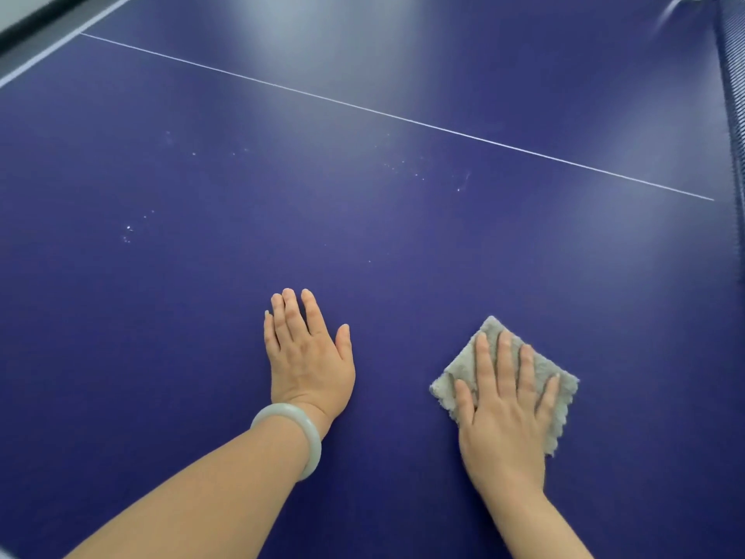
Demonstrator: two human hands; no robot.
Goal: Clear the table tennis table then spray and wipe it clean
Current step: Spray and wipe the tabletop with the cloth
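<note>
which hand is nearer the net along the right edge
Right. The right hand presses flat on the grey cloth, on the side toward the net. The left hand lies flat on the table, farther from it.

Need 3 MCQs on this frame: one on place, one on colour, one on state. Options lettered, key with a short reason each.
1. Where does the cloth lie?
A. Flat on the table under the right hand
B. Draped over the net
C. In the left hand

2. What colour is the bangle on the left wrist?
A. Red
B. Pale whitish green
C. Black

3. How is the left hand?
A. Gripping a spray bottle
B. Clenched in a fist
C. Flat on the table, fingers straight

Key:
1 A: the right hand's straight fingers press the grey cloth onto the blue surface.
2 B: the ring on the wrist is pale and milky.
3 C: the palm lies down and holds nothing.
</note>
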